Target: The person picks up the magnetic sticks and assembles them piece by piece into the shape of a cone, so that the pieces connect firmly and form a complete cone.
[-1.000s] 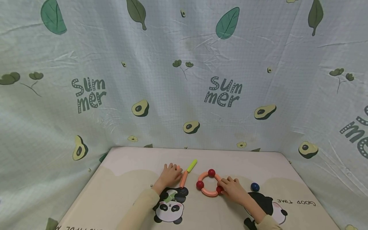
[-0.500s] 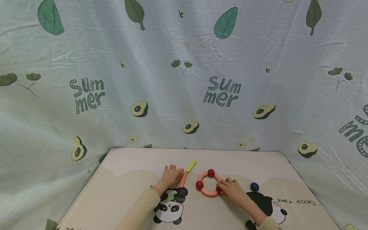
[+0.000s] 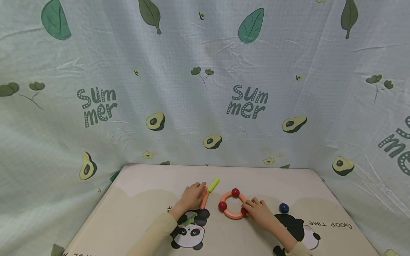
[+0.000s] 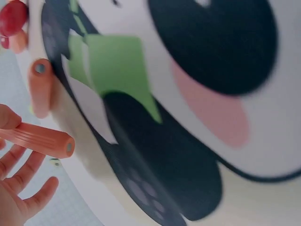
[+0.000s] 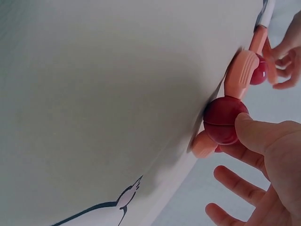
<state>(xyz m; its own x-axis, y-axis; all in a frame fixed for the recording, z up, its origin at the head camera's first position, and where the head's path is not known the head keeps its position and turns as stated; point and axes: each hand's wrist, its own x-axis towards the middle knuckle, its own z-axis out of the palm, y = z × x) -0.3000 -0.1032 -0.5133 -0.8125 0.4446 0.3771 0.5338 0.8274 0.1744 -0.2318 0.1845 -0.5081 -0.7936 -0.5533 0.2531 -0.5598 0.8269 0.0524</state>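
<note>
Left fingers: the left hand (image 3: pixel 193 195) is pinching a smooth orange plastic stick (image 4: pixel 40 138) between thumb and first finger, the other fingers (image 4: pixel 29 168) fanning loosely apart.
Stick axis: the orange plastic stick is lying long-axis diagonal, its far end pointing toward the far edge of the mat and leaning right, its near end pointing at the panda print.
Second stick: a short orange plastic rod (image 4: pixel 40 86) is lying just beside the held one on the mat.
Yellow piece: a yellow-green plastic stick (image 3: pixel 213 184) is continuing the same diagonal toward the far edge.
Right fingers: the right hand (image 3: pixel 260 212) is pressing its thumb (image 5: pixel 256 133) against a glossy dark red ball (image 5: pixel 225 120), the remaining fingers spreading free.
Ring: a ring of curved orange plastic segments and red balls (image 3: pixel 232 204) is lying flat near the middle of the mat, the touched ball sitting at its right near side.
Blue piece: a dark blue ball (image 3: pixel 283 208) is resting apart, right of the hand.
Surface: a cream foam mat with panda prints (image 3: pixel 141 199) is carrying everything.
</note>
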